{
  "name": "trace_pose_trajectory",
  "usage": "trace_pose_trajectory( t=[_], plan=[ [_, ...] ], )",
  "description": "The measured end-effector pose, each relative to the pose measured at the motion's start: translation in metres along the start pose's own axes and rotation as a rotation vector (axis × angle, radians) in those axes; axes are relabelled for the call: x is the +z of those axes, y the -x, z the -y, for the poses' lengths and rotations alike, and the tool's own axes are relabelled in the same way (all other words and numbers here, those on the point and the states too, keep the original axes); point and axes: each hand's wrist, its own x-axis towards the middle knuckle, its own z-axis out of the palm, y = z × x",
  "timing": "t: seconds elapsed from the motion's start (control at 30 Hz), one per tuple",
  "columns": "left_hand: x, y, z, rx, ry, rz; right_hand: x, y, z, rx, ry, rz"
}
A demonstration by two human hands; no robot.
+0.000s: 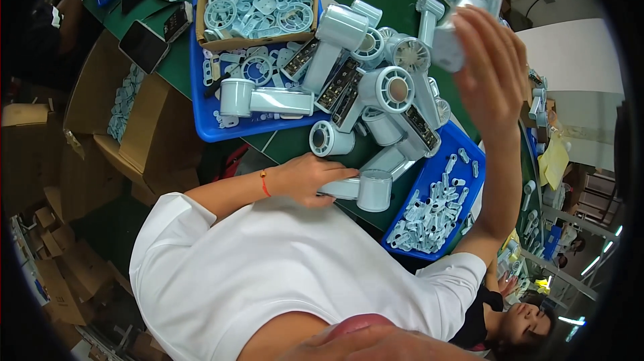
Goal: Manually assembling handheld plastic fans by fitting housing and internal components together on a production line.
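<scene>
My left hand (308,178) is closed around the handle of a pale blue hammer-shaped plastic housing (374,190) at the table's near edge. Its round head points away from my fingers. Raised at the far right, my right hand (493,59) has its fingers curled against another pale blue plastic housing (448,49), partly hidden by the hand. Between the hands lies a heap of similar housings with round heads, such as a round-headed housing (388,89) with a ringed end. Some handles lie open and show a circuit board (339,86).
A cardboard box (258,43) of pale blue rings and covers sits on a blue tray (221,134). Another blue tray (469,208) holds small clips at right. A phone (143,45) lies at left, above a floor carton (155,126). A person (500,324) is at lower right.
</scene>
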Motion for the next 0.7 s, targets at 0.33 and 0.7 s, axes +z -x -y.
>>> trace_pose_trajectory(
  t=[0.33, 0.7],
  plan=[
    [0.003, -0.001, -0.001, 0.072, 0.037, -0.071, 0.099, -0.034, 0.185, -0.356, -0.184, 0.387],
    [0.014, 0.015, 0.005, 0.017, 0.009, 0.019, 0.053, -0.020, 0.188, -0.119, -0.207, 0.395]
  ],
)
